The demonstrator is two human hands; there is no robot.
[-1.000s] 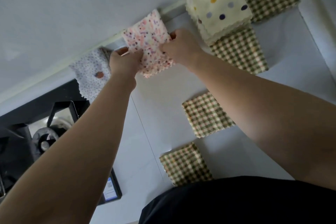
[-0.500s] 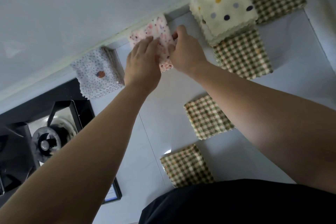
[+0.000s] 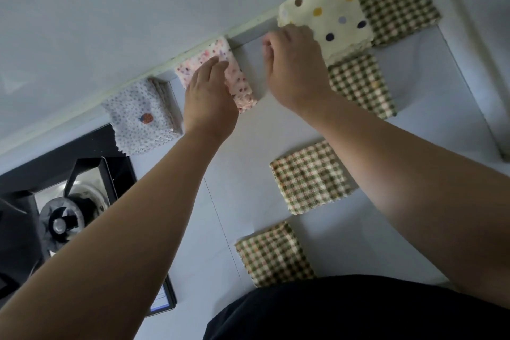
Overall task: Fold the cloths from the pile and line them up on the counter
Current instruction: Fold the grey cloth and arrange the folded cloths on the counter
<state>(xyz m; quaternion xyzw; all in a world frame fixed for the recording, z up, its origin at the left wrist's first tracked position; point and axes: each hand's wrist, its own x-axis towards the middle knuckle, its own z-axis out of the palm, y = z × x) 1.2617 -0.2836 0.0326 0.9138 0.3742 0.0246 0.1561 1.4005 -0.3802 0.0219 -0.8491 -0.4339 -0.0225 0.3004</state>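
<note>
Left hand (image 3: 209, 99) flat, fingers straight, pressing pink cloth (image 3: 243, 88) onto tabletop (image 3: 248, 174), upper centre. Right hand (image 3: 296, 69) at dotted cloth (image 3: 331, 16) corner; fingers curled, blurred, grasp unclear.

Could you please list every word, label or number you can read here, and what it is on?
No text is readable.
White and blue label on the dark object near the stove: too small and blurred to read.
The cloths carry patterns only, no lettering.
</note>
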